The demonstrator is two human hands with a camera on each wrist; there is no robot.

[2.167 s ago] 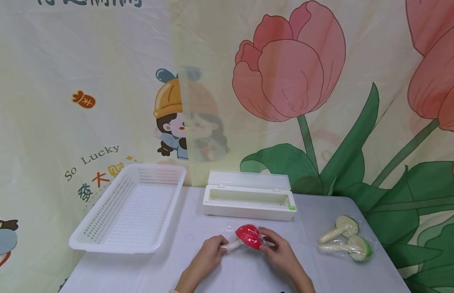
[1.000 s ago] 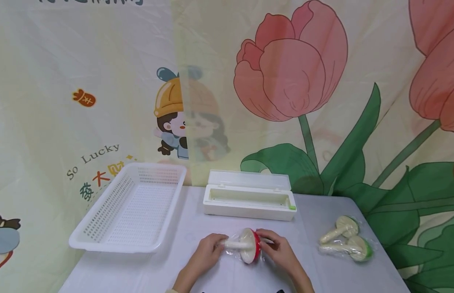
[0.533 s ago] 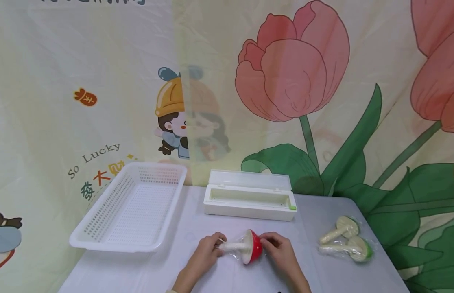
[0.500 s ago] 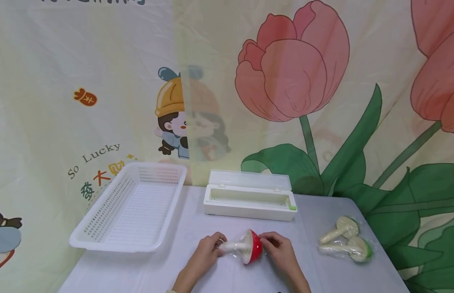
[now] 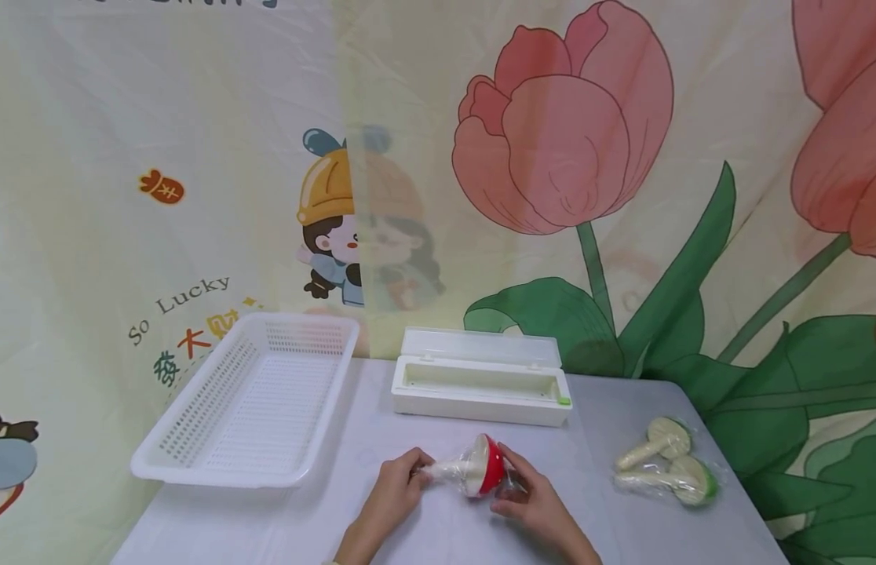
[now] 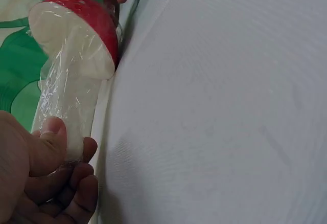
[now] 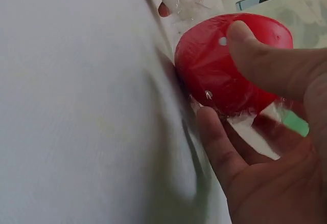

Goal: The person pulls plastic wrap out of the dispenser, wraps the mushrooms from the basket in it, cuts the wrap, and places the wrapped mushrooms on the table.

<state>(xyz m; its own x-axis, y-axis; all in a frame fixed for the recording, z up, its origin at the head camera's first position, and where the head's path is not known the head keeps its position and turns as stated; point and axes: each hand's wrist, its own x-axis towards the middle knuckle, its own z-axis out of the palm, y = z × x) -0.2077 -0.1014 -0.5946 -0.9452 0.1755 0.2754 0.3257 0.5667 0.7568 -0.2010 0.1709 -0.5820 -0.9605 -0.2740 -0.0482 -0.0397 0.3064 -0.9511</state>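
A toy mushroom with a red cap and pale stem (image 5: 473,469), wrapped in clear plastic, lies sideways between both hands over the white table. My left hand (image 5: 394,493) pinches the end of the stem and its plastic, with thumb and fingers curled round it in the left wrist view. At the cap, my right hand (image 5: 540,502) holds from the other side. In the right wrist view one digit presses across the red cap (image 7: 209,65), while other fingers reach under its edge. Loose clear plastic shows between the right hand's digits in the head view.
A white perforated basket (image 5: 307,463) stands at the left. Behind the hands is a long white box (image 5: 480,408) with its clear lid raised. Two plastic-wrapped toy mushrooms (image 5: 681,479) with green edges lie at the right. A printed curtain (image 5: 410,94) hangs behind the table.
The mushroom has turned from cap tilted away, to sideways with its underside showing. The right hand's fingers have spread from a pinch at the cap's edge to a wider hold. The left hand stays at the stem.
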